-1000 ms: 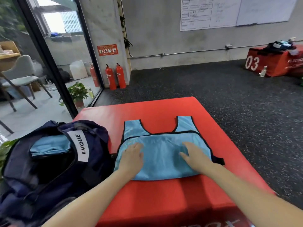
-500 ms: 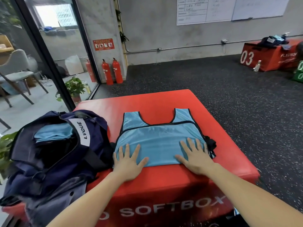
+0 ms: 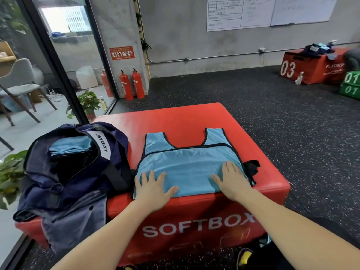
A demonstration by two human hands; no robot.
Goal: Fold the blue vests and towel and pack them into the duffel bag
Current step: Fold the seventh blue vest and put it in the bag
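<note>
A gym room with a dark speckled rubber floor [image 3: 282,117] and a grey concrete wall; a whiteboard [image 3: 268,11] hangs at about 1 o'clock, two red fire extinguishers [image 3: 132,84] stand at 11 o'clock beside a glass partition, and another red box marked 03 [image 3: 311,69] sits far off at 2 o'clock with dark things heaped on it. In the middle is a red padded box lettered SOFTBOX, serving as the worktop [image 3: 185,121].

A blue vest [image 3: 187,162] with dark trim lies flat on the worktop, its lower part folded up over the chest so that the two shoulder straps stick out toward 12 o'clock. A black strap end pokes out at its 3 o'clock edge.

Both hands lie on the near part of the vest, palms down with fingers straight and spread, grasping nothing. The left hand [image 3: 153,189] covers the vest's 7 o'clock corner, its heel reaching past the near edge onto the red surface. The right hand [image 3: 232,181] presses the 5 o'clock corner, fingertips pointing toward 12 o'clock, the wrist crossing the near edge. The bare middle of the fold lies between them.

The navy duffel bag [image 3: 64,178] sits at 9 o'clock of the vest, just beside it, unzipped and slumping over the worktop's left edge. A white label reading LVQUE crosses its handle. Inside its mouth lies a folded blue piece [image 3: 70,146]; whether vest or towel I cannot tell.
</note>
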